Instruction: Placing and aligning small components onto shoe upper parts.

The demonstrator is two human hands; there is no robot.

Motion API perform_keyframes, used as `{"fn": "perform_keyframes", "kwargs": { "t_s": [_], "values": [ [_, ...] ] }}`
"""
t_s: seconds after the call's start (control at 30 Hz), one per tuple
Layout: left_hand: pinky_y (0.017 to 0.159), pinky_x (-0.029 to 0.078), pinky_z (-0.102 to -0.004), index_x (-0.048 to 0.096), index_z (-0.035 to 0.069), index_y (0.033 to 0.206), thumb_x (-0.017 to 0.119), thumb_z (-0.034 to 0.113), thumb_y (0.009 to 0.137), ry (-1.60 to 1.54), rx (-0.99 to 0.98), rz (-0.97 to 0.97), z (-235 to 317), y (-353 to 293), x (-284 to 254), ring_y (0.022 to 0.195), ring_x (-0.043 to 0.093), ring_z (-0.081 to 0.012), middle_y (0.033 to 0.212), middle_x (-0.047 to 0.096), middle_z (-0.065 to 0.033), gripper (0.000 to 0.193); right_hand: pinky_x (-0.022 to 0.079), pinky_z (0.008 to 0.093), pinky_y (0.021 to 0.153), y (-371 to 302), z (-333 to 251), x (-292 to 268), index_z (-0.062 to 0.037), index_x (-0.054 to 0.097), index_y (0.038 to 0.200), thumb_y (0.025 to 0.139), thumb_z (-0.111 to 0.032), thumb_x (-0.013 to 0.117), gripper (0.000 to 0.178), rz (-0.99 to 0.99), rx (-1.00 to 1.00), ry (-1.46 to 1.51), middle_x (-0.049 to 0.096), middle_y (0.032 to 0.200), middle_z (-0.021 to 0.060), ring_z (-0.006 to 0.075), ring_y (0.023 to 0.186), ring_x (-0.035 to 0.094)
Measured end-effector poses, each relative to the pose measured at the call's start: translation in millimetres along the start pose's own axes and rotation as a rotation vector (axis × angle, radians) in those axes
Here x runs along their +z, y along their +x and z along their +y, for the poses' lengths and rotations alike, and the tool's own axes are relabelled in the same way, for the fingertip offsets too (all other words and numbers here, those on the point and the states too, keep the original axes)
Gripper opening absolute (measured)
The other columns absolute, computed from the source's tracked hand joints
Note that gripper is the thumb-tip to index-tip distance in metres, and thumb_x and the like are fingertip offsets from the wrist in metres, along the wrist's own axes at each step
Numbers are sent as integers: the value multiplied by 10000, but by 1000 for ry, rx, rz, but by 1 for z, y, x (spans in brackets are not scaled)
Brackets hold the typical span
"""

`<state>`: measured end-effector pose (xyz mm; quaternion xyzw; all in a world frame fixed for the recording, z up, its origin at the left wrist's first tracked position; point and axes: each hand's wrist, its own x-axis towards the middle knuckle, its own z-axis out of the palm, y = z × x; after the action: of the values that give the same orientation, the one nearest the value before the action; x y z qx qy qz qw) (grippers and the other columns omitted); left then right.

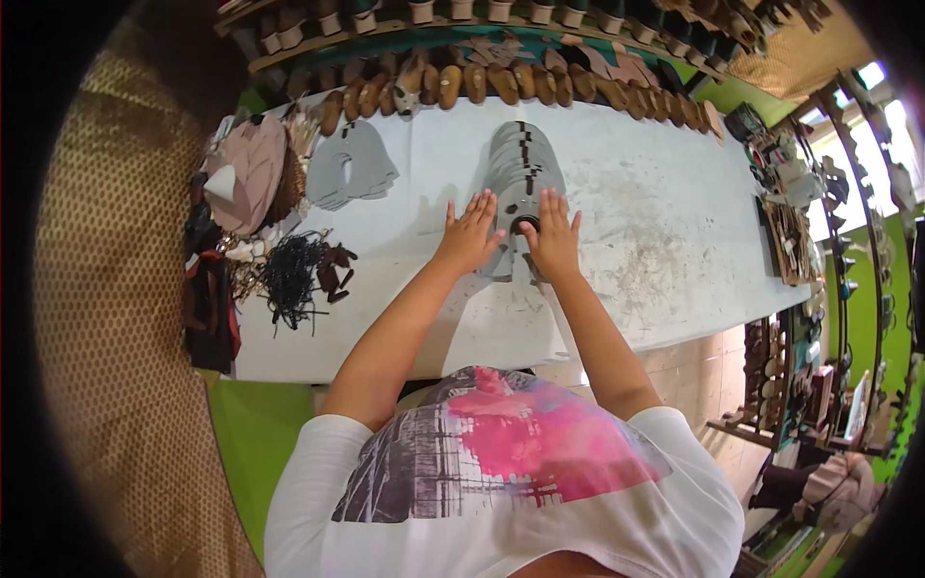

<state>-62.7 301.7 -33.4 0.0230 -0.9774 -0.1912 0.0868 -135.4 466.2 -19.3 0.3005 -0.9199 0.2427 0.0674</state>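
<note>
A row of overlapping grey shoe-upper pieces [505, 154], each with a dark patch at its middle, runs away from me along the white table. My left hand [469, 234] lies flat at the left near end of this row, fingers stretched forward and thumb apart. On the other side my right hand [552, 238] rests likewise, its fingers long and spread over the right edge of the pieces. Between the two thumbs shows a dark round thing [525, 223], partly hidden by the right hand. Neither hand grips anything.
Another fan of grey pieces [332, 154] lies at the back left. Beside it are pink leather pieces [255, 159], a tangle of dark laces [292, 275] and small brown strips [334, 270]. Wooden shoe lasts [475, 83] line the far edge. Racks [848, 260] stand at the right.
</note>
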Motion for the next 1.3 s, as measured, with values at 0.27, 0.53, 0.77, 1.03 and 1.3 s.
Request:
{"fn": "perform_keyframes", "kwargs": {
  "t_s": [0.27, 0.53, 0.77, 1.03, 1.3],
  "values": [
    [1029, 165, -566, 540, 96, 1172, 515, 313, 842, 108, -224, 15, -71, -60, -51, 1291, 295, -282, 1352, 393, -104, 395, 176, 565, 1028, 1, -89, 33, -131, 420, 1292, 855, -323, 532, 490, -89, -230, 35, 374, 1362, 116, 330, 1288, 292],
    [1032, 161, -569, 669, 132, 976, 628, 198, 746, 358, -380, 258, -174, -85, -119, 1263, 287, -330, 1256, 470, -103, 243, 275, 541, 1004, 38, -160, 88, -134, 567, 1133, 827, -265, 552, 334, -296, -277, 83, 518, 1215, 79, 261, 1181, 432],
    [1032, 134, -579, 680, 146, 890, 548, 171, 777, 571, -121, 199, -253, -69, -150, 1271, 288, -311, 1304, 429, -92, 175, 309, 506, 987, 87, -209, 126, -137, 617, 1022, 818, -245, 550, 240, -241, -376, 28, 554, 1140, 48, 235, 1114, 472],
    [1038, 109, -574, 659, 90, 666, 550, 173, 726, 666, 67, 205, -281, -49, -140, 1285, 291, -289, 1232, 519, -59, 149, 411, 446, 858, 121, -225, 148, -164, 643, 896, 768, -217, 595, 146, -202, -459, -144, 595, 966, 27, 239, 959, 548],
    [1038, 102, -584, 681, 110, 757, 544, 178, 721, 642, 92, 250, -289, -50, -130, 1275, 316, -272, 1192, 534, -51, 157, 435, 387, 722, 132, -231, 150, -152, 642, 792, 749, -197, 585, 84, -223, -409, -167, 602, 769, 29, 240, 780, 582]
  ]
}}
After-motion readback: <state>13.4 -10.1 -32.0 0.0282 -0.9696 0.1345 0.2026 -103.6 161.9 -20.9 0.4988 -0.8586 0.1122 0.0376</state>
